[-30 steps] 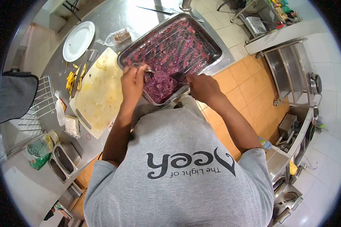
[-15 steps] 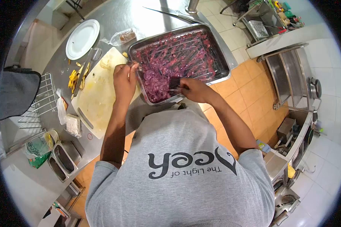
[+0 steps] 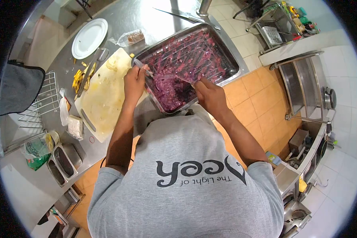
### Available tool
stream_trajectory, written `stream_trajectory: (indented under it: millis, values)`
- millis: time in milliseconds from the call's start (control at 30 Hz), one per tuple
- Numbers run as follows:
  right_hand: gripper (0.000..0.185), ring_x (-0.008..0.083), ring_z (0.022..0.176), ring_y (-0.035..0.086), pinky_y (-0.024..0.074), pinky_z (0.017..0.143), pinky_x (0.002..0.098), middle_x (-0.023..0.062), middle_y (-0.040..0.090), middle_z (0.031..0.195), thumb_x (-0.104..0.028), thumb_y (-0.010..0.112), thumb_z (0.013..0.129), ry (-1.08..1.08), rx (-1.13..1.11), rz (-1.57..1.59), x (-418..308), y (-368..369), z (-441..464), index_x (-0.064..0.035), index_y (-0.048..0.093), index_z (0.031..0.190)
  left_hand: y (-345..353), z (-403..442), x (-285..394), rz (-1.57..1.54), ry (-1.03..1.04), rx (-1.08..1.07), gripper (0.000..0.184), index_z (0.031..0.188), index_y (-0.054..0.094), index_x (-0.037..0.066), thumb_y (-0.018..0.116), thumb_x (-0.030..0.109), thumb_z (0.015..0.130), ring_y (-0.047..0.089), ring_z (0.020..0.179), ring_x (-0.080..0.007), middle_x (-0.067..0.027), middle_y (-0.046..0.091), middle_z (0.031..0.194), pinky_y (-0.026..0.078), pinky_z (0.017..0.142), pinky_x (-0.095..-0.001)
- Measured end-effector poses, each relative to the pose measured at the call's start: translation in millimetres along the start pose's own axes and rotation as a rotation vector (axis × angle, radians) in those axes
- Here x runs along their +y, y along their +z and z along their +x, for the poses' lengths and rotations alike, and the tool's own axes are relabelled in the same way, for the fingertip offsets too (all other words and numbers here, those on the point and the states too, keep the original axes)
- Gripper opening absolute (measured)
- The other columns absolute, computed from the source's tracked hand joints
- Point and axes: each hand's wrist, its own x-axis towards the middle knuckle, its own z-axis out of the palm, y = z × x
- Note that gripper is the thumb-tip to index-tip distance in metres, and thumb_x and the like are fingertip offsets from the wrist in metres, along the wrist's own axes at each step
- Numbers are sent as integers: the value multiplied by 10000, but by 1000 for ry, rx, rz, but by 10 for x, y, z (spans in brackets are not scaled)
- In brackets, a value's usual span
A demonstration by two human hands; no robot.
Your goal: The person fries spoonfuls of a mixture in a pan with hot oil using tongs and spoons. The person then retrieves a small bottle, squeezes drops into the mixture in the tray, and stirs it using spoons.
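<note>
A dark rectangular baking tray lies tilted on the steel table, with a purple mashed mixture heaped at its near left and smeared over the rest. My left hand is closed round a metal utensil at the tray's left edge; its lower end reaches the mixture. Over the near right part of the tray, my right hand grips another thin metal utensil, probably a fork, pointing left into the mixture. Left of the tray sits a stained white cutting board.
A white plate, yellow peels beside a knife, and a wrapped brown block lie on the steel table. Another long knife rests behind the tray. A wheeled cart stands at right.
The tray first shifted right in view, then slightly left. My right hand moved left, then back right, and its utensil now shows above the mixture. My left hand stays at the tray's left edge.
</note>
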Motion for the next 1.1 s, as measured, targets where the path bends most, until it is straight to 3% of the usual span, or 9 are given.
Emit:
stream_trajectory:
  millis: [33, 367, 533, 600, 733, 867, 900, 1033, 1100]
  values:
    - [181, 317, 678, 601, 485, 532, 391, 95, 561, 830, -40, 520, 746, -16, -9, -21, -25, -29, 19, -116, 500, 909, 16, 13, -68, 64, 5, -23, 235, 942, 598, 5, 476, 206, 937, 599, 755, -126, -73, 646, 819, 456, 704, -264]
    - [154, 359, 716, 595, 479, 573, 456, 151, 593, 884, -69, 485, 784, 116, 141, -1, 196, 121, 331, -102, 522, 930, 10, -48, 45, 22, 114, 137, 181, 840, 613, 14, 524, 162, 894, 554, 670, -256, -133, 601, 737, 414, 608, -356]
    - [142, 363, 706, 613, 478, 587, 474, 153, 615, 751, -100, 482, 781, 129, -187, 69, 428, 70, 175, -92, 543, 909, -35, -96, 140, 128, 73, 222, 162, 900, 635, 26, 533, 151, 891, 538, 716, -268, -140, 602, 805, 413, 627, -362]
    - [137, 364, 692, 615, 480, 580, 473, 157, 609, 705, -138, 499, 787, 170, -230, 133, 598, 5, 4, -91, 557, 901, -77, -128, 159, 304, 208, 238, 185, 938, 632, -6, 538, 145, 888, 548, 775, -271, -144, 607, 826, 437, 696, -371]
    - [163, 358, 681, 617, 484, 569, 472, 165, 607, 694, -210, 537, 795, 280, -348, 46, 585, -224, -96, -95, 574, 905, -26, -256, 267, 200, 59, 353, 430, 1211, 448, -56, 597, 82, 831, 521, 959, -278, -160, 559, 1013, 386, 890, -366]
    - [215, 365, 761, 612, 488, 645, 475, 175, 616, 768, -230, 566, 799, 280, -311, 213, 788, -459, -238, -72, 586, 944, 33, -490, 205, 469, 22, 556, 561, 1256, 422, -24, 646, 1, 742, 498, 1057, -340, -201, 516, 1144, 389, 905, -405]
    - [215, 359, 785, 611, 489, 659, 466, 172, 617, 779, -241, 566, 805, 298, -308, 241, 828, -672, -320, -73, 587, 938, 30, -541, 92, 606, 274, 615, 523, 1220, 466, -13, 648, -3, 730, 497, 1064, -353, -211, 521, 1143, 391, 905, -434]
    - [235, 322, 916, 591, 485, 741, 428, 162, 615, 882, -278, 594, 801, 216, -4, 445, 1511, -950, -955, -91, 590, 944, 231, -626, 712, 976, 3, 636, 481, 1171, 541, 79, 696, 126, 718, 502, 1055, -374, -209, 529, 1142, 390, 892, -472]
    - [374, 309, 947, 584, 476, 779, 421, 176, 577, 1029, -259, 651, 768, 184, -128, 551, 2191, -894, -1385, -137, 541, 1105, 386, -551, 1044, 992, -32, 691, 438, 1169, 547, 104, 672, 222, 766, 504, 1058, -376, -200, 512, 1180, 385, 890, -493]
